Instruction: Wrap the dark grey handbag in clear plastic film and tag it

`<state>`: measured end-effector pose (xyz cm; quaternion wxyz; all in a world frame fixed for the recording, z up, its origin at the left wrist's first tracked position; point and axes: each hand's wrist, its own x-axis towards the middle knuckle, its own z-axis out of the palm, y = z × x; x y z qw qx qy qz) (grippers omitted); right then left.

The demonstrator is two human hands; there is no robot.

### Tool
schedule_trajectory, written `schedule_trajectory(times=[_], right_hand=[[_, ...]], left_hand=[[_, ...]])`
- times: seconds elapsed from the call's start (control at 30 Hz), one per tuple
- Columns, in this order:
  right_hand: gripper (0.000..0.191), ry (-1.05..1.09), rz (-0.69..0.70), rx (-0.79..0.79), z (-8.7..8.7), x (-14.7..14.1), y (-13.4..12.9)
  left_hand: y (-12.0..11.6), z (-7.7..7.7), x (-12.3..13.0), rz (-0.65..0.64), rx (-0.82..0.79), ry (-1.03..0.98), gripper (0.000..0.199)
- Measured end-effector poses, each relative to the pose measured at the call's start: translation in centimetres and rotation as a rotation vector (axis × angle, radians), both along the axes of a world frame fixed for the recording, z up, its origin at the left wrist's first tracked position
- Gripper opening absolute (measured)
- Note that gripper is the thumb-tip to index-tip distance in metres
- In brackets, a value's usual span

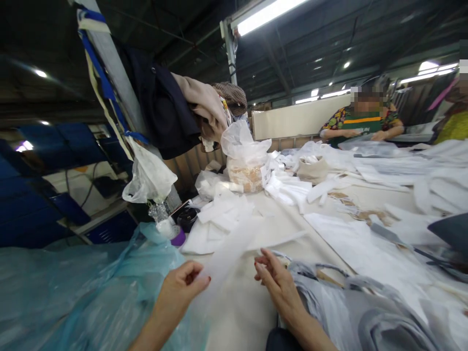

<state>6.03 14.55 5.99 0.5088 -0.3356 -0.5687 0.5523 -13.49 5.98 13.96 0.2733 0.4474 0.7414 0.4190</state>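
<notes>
Between thumb and fingers, my left hand (pixel 182 283) pinches the edge of a long translucent white strip (pixel 231 246), which slants up and away over the table; its material, paper or thin plastic, I cannot tell. My right hand (pixel 277 286) is apart from the strip, fingers spread and slightly curled, with nothing in it. Right beside that hand lies a pile of grey folded fabric items (pixel 340 304) with thin cords. Beyond the strip is a stack of white sheets (pixel 223 214).
Teal plastic sheeting (pixel 109 287) covers the left side. A clear bag with brown contents (pixel 248 175) stands at the back. White strips (pixel 365 248) spread over the table (pixel 243 317) on the right. Jackets (pixel 161 107) hang from a post. A co-worker (pixel 361 122) works across the table.
</notes>
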Motion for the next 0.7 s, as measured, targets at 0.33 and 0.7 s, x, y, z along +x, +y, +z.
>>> schedule_trajectory(times=[0.33,0.7], right_hand=[[0.025,0.459,-0.122,-0.288,1.7,0.2,0.0],[0.012,-0.430,0.452,0.178,2.0,2.2,-1.8]], left_hand=[[-2.3,-1.6,1.6,0.410,0.220,0.198,0.050],[3.3,-3.4,5.8,0.435,0.427,-1.332,0.017]])
